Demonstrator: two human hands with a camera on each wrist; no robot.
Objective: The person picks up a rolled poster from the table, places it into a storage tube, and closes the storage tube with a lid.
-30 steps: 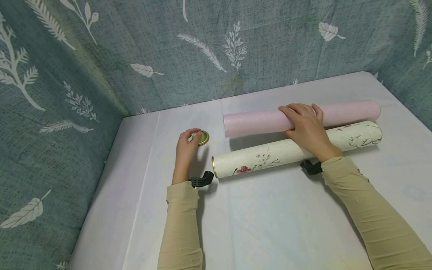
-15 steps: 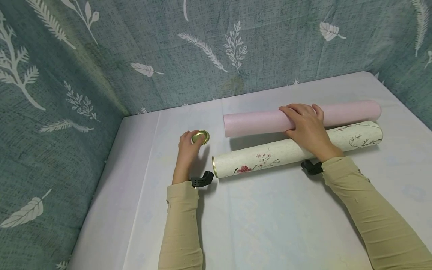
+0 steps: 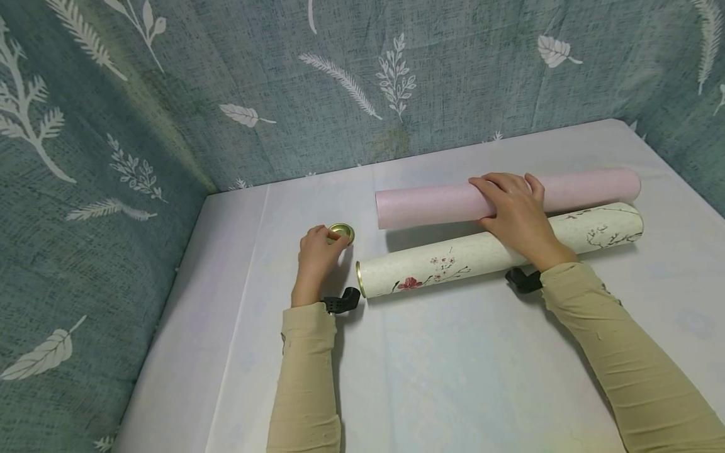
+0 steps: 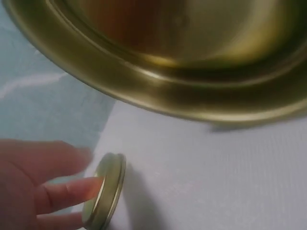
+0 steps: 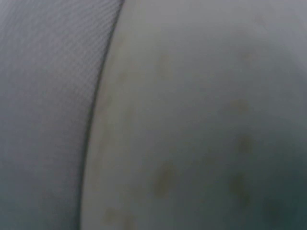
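My left hand holds a round gold metal lid above the table, left of the two rolls. In the left wrist view its fingers pinch the tilted lid by the edge. My right hand grips a pink paper roll from above, the thumb on its near side. Below that hand lies a cream cardboard tube with red blossoms and dark branches. The tube's gold-rimmed left end looms close in the left wrist view. Only the tube's blurred surface and some table show in the right wrist view.
A white cloth covers the table. Green fabric with white leaf prints hangs behind and along the left and right sides. Black wrist cameras sit on both wrists, the right one close to the cream tube.
The left fingers shift and turn the lid, which has moved slightly right and down. The right hand, pink roll and cream tube stay practically where they were.
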